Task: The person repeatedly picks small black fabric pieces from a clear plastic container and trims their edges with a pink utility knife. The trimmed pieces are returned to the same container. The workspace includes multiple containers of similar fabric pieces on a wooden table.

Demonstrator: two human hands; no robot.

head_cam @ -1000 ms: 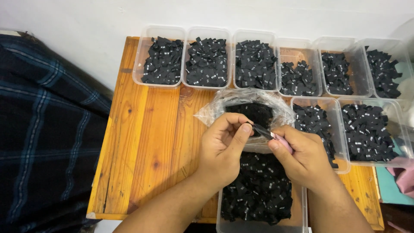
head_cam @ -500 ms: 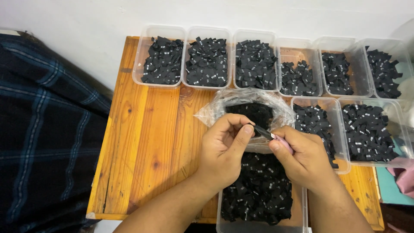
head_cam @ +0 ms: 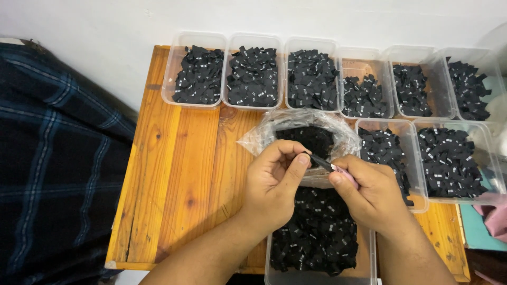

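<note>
Above the clear plastic bag (head_cam: 296, 126), left hand (head_cam: 274, 182) pinches a small black label (head_cam: 308, 156); right hand (head_cam: 369, 190) grips pink-handled tweezers (head_cam: 330, 168).

home sorting bench | wooden table (head_cam: 179, 174) | plastic tubs (head_cam: 198, 39) of black labels (head_cam: 311, 79)

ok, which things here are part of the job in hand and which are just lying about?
In hand:
left hand
right hand
small black tool, held by the right hand
clear plastic bag of black labels
near tub of black labels

Lying about:
dark plaid cloth
pink cloth
</note>
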